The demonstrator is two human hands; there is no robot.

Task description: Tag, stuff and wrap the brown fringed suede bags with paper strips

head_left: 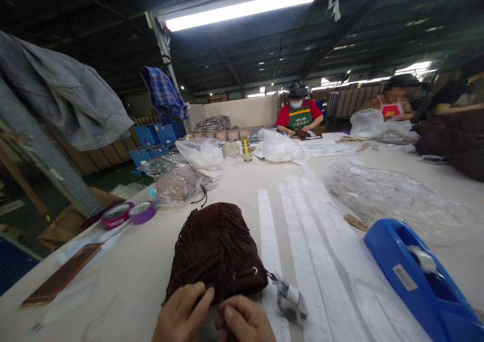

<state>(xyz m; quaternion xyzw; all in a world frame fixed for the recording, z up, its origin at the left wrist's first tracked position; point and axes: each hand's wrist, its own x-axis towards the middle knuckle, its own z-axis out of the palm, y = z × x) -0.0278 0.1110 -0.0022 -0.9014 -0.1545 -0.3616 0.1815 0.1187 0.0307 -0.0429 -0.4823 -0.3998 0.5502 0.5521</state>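
Note:
A dark brown fringed drawstring bag (214,246) lies on the table in front of me, its near edge against my fingers. My left hand (184,311) is closed in a pinch at that edge, with a small dark bit by its fingertips. Close beside it, my right hand (245,319) also pinches, below the fringe strands hanging down the bag's middle. What either pinch holds is too small to make out. From a ring at the bag's right side, a plastic-wrapped strap end (290,297) rests on white strips.
A blue tape dispenser (404,261) stands at right, near crumpled clear plastic (393,195). Long white strips (302,231) run across the table. At left are purple tape rolls (142,212), a brown flat case (62,276) and a bagged item (176,183). Co-workers (300,114) sit across.

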